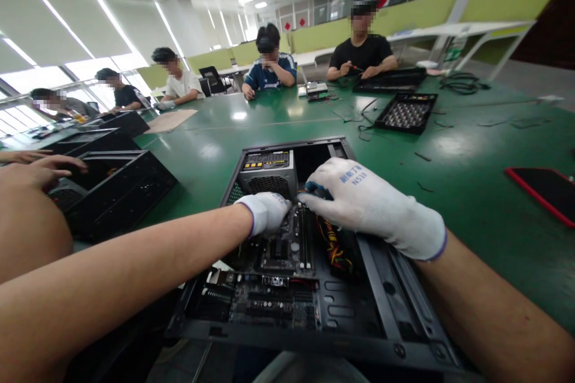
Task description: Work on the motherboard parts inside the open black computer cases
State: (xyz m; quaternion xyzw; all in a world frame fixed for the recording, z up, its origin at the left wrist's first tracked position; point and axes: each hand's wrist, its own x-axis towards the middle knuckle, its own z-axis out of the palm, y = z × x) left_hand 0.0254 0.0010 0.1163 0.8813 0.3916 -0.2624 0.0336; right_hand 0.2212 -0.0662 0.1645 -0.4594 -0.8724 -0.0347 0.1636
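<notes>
An open black computer case (381,293) lies in front of me with a motherboard (278,248) inside. My left hand (268,212), in a white glove, reaches over the board's far edge with its fingers closed together. Whatever lies at its fingertips is hidden. My right hand (359,194), gloved too, is bent in a pinch beside the power supply (267,173). Its fingertips meet near the far right corner of the board, close to some thin wires, and I cannot make out what they grip. Below it hangs a bundle of red, yellow and black cables (335,245).
Another person's arm (33,209) reaches over a second black case (121,191) at left. Across the green table (215,125) sit several people. A black tray of parts (406,114) stands at the back right; a red-edged black panel (545,191) lies right.
</notes>
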